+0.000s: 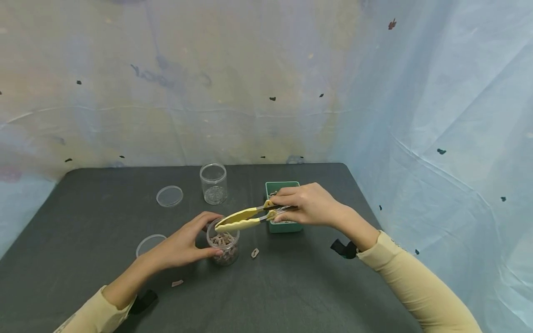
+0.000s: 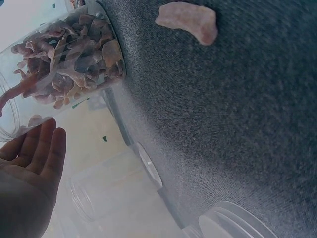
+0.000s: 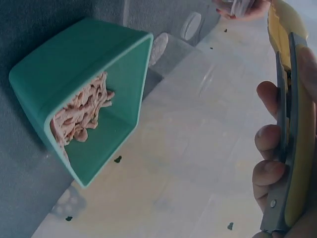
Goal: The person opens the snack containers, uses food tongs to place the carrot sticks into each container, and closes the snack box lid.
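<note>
My left hand (image 1: 189,243) holds a transparent plastic jar (image 1: 226,259), thumb on the near side and fingers on the far side. Small brownish dried pieces (image 2: 74,54) fill much of it. Yellow-tipped tongs (image 1: 239,221) are gripped in my right hand (image 1: 310,203), their tips over the jar's mouth. Whether the tips pinch anything cannot be made out. Below the right hand stands a green rectangular container (image 1: 285,228), partly hidden by it; pale pinkish-brown pieces (image 3: 81,111) lie inside, seen in the right wrist view.
A second transparent jar (image 1: 214,185) stands farther back, with a round clear lid (image 1: 169,196) to its left. Another lid (image 1: 150,242) lies partly behind the left forearm. One loose piece (image 1: 255,253) lies right of the held jar, another (image 1: 177,283) nearer the front.
</note>
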Demonstrator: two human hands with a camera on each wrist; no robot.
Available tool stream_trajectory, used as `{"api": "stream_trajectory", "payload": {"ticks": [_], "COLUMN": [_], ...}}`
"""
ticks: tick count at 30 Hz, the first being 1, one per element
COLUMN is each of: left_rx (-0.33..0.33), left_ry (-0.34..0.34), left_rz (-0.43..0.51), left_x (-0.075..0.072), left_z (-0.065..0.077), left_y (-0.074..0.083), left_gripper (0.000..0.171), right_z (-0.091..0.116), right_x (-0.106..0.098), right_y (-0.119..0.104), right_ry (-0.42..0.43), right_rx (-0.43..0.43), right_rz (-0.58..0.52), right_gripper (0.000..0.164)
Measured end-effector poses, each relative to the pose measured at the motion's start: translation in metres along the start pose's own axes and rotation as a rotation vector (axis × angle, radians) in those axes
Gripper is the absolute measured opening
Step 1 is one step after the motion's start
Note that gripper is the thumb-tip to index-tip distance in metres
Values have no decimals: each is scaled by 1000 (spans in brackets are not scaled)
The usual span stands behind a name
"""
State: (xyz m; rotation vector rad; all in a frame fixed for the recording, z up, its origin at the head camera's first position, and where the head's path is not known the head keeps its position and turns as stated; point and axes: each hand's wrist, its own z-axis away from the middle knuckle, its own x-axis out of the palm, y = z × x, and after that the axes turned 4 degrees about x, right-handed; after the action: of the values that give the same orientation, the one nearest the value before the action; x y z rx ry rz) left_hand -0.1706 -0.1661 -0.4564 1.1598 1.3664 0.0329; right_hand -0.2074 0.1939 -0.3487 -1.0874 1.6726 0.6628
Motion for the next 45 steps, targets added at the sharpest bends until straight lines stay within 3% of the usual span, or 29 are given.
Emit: {"api": "stream_trajectory", "payload": {"ticks": [5,11,15,19,23,28,31,38,45], "left_rx": [-4,-2,-2,-2,48,161,190,141,79], "left_ry": [4,5,5,7,32,126,213,406,511], "left_rz": [9,16,19,18,18,18,20,-2,-26], "left_x": [0,0,0,0,-2,-10,-17,-36,-48], "left_z": [0,0,0,0,2,-1,-6,-26,-56], "left_y": [1,0,0,0,-1,-3,-6,-18,-48], "left_gripper": [77,76,77,83,83,76,77,79,77], "right_z": [-2,1,5,13,24,39,49,65,77], "right_x": [4,7,7,5,4,5,7,7,3], "right_y": [-3,-3,-2,0,5,13,19,35,47], "right_ry": [-33,-16,-9,29,110,205,250,275,178], "right_rx": [8,18,69,140,185,263,320,415,524], "right_rz": [22,30,28,14,-26,-58,-61,-26,27], "right_gripper": [45,47,48,55,60,64,67,73,77]}}
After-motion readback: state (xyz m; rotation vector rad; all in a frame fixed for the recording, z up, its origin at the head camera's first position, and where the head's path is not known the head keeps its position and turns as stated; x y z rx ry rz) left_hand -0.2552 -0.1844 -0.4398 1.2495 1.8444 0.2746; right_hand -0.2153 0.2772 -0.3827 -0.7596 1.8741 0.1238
